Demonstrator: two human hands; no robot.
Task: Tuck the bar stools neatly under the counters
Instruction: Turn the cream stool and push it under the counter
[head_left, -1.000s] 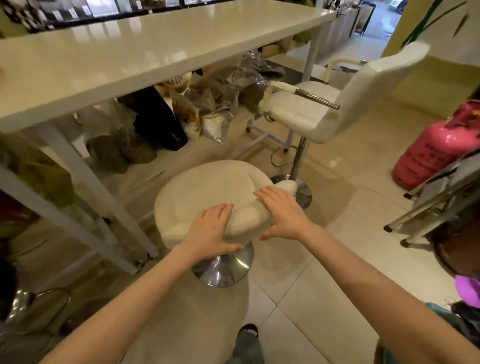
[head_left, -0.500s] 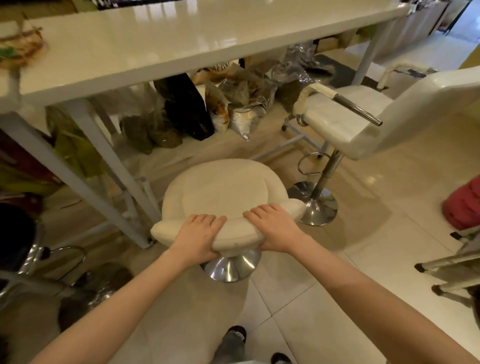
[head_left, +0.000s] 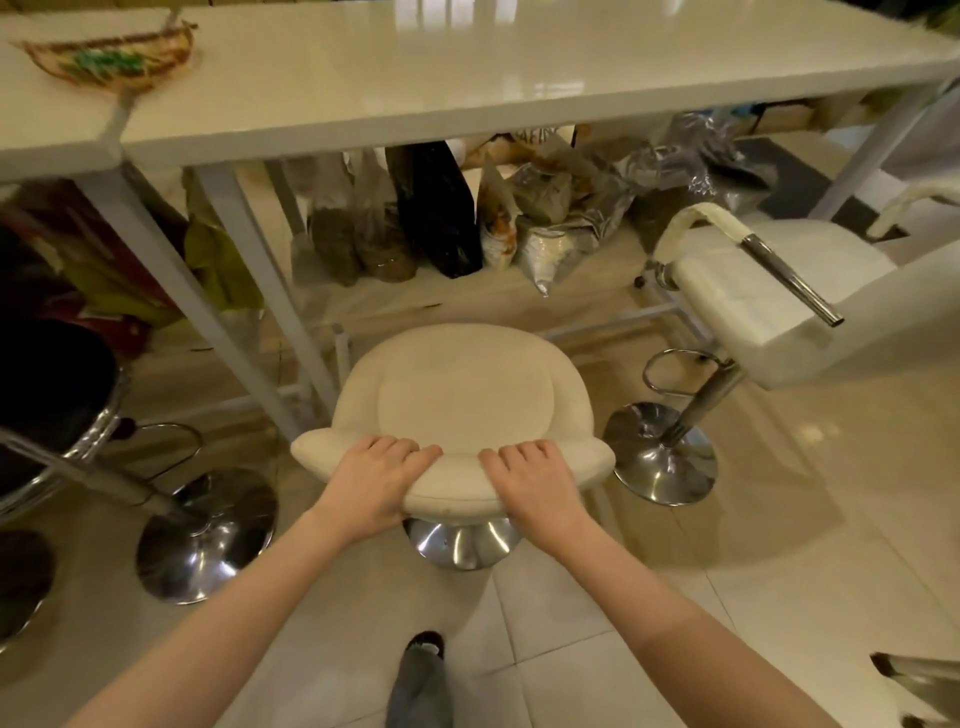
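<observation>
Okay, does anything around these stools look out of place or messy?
Yes. The white armchair stool on the right stands angled, clear of the counter, not tucked. Bags crowd the floor beneath the counter. Both the left hand and right hand grip the round stool, itself not yet under.

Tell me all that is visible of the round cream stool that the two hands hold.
The stool has a round cream padded seat with a low curved backrest, soft-looking like leather or fabric, on a shiny chrome disc base. It stands upright on the tiled floor, in front of the white counter, not yet under it. The left hand and right hand grip the backrest from behind.
</observation>
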